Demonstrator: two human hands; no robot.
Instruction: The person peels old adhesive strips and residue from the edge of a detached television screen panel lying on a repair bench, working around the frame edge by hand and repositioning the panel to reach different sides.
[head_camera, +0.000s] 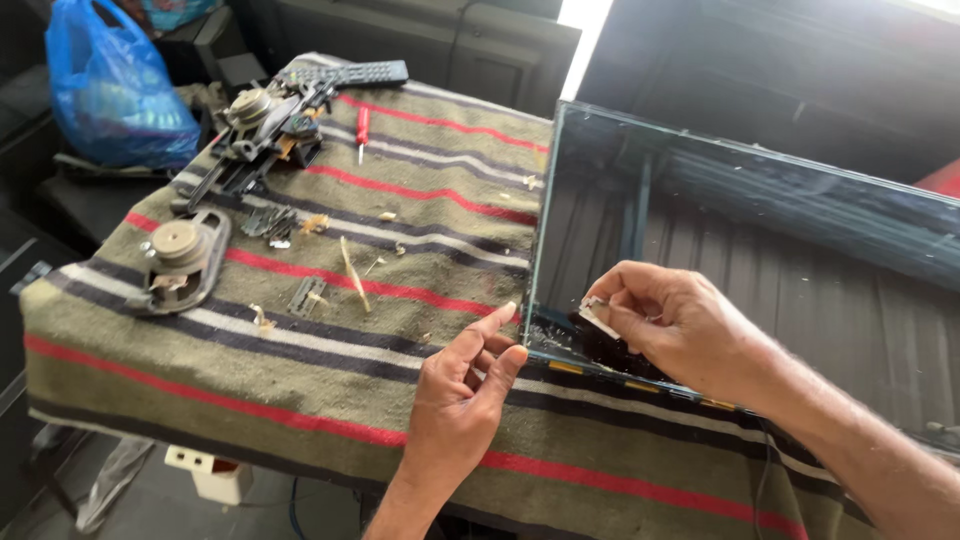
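glass panel (740, 240) on striped blanket (300, 340), right hand (670, 325) pinching white scrap (598, 317), left hand (465, 400) loose, empty

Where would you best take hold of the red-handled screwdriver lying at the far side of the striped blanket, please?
Grip the screwdriver by its red handle, the thicker far end, coming straight down from above. It lies flat on the blanket with its thin shaft pointing towards the person, and nothing touches its sides. Both the left hand and right hand are busy at the glass panel.
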